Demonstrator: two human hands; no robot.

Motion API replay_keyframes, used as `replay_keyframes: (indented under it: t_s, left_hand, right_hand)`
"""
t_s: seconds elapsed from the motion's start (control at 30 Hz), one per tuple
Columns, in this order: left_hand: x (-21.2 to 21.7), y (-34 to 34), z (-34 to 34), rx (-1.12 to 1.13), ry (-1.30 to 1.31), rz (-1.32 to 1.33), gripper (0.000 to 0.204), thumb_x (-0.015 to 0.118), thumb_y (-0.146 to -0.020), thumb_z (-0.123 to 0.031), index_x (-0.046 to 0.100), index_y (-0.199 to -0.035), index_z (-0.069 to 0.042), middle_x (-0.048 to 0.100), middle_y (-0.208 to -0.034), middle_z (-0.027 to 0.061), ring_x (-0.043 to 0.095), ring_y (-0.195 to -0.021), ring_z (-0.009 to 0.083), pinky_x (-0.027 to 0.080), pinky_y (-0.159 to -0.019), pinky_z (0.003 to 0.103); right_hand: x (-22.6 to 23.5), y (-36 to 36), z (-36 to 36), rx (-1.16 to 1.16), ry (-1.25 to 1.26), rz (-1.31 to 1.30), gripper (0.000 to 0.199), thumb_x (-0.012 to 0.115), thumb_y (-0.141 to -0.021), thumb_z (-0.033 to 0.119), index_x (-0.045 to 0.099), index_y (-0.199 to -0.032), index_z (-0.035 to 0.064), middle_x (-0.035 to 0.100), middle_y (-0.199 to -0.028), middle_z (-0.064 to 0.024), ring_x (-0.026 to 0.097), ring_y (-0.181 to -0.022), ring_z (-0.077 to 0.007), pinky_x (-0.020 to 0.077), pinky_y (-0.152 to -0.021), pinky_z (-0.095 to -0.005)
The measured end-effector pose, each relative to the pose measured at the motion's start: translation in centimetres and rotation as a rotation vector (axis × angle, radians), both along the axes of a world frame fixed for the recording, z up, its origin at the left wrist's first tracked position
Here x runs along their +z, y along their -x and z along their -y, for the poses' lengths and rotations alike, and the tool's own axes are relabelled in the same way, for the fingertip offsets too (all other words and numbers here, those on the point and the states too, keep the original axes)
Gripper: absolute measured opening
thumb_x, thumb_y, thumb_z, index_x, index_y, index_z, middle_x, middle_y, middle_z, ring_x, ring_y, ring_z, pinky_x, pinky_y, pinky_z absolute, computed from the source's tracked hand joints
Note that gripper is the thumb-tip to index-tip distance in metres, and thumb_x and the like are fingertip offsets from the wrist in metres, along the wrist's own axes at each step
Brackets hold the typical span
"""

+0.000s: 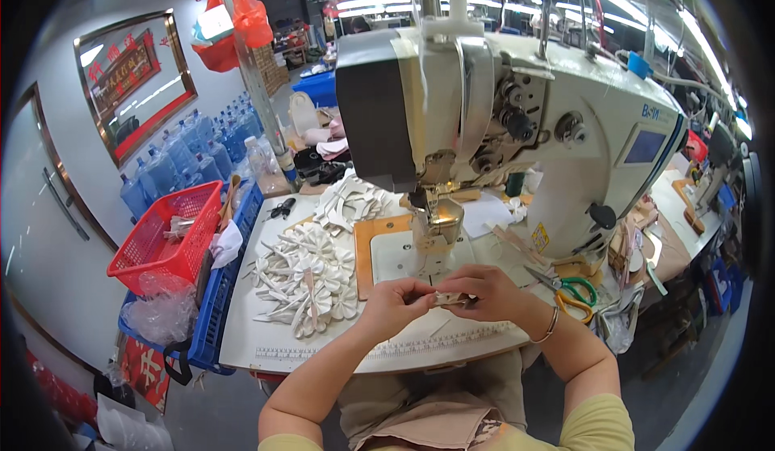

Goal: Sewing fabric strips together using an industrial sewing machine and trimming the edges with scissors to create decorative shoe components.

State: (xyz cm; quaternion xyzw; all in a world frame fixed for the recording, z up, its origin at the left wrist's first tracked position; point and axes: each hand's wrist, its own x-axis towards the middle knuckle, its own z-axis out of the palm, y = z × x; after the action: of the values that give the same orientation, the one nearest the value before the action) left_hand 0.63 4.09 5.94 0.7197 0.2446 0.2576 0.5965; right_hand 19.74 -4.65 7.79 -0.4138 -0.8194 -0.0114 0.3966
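Just in front of the sewing machine's needle area (436, 217), my two hands meet over the table edge. My left hand (395, 307) pinches one end of a small whitish piece (446, 298). Curled round the other end of it is my right hand (488, 291), a bracelet on its wrist. Fingers cover most of the piece, so its exact kind is hidden. To the left lies a heap of white flower-shaped pieces (319, 277) with narrow tails. A second heap of white cut pieces (351, 201) sits behind it.
Scissors with green and orange handles (577, 293) lie right of my right hand. A ruler strip (387, 348) runs along the table's front edge. Left of the table stand a red basket (173, 249) and a blue crate (234, 277). Small black snips (282, 207) lie at the back left.
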Motion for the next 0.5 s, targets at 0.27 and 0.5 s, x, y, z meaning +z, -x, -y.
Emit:
replay_keyframes:
  t_s: [0.27, 0.5]
  left_hand:
    - [3.8, -1.6, -2.8, -0.133, 0.105, -0.125, 0.018, 0.065, -0.081, -0.018, 0.064, -0.089, -0.002, 0.062, -0.073, -0.0014, 0.05, -0.064, 0.0025, 0.04, -0.055, 0.019]
    - [4.9, -3.6, -4.7, 0.052, -0.128, 0.009, 0.021, 0.067, -0.079, -0.015, 0.062, -0.091, 0.001, 0.063, -0.075, 0.0014, 0.056, -0.065, 0.0047, 0.045, -0.059, 0.019]
  right_hand:
    - [3.2, -1.1, -1.6, 0.007, 0.117, 0.027, 0.026, 0.073, -0.066, 0.01, 0.059, -0.087, 0.0083, 0.061, -0.089, -0.0054, 0.063, -0.069, -0.0195, 0.0533, -0.062, -0.0276]
    - [4.1, -2.7, -4.1, -0.093, -0.244, 0.008, 0.028, 0.078, -0.063, 0.008, 0.062, -0.087, 0.0055, 0.061, -0.088, -0.0076, 0.062, -0.069, -0.018, 0.0535, -0.057, -0.0265]
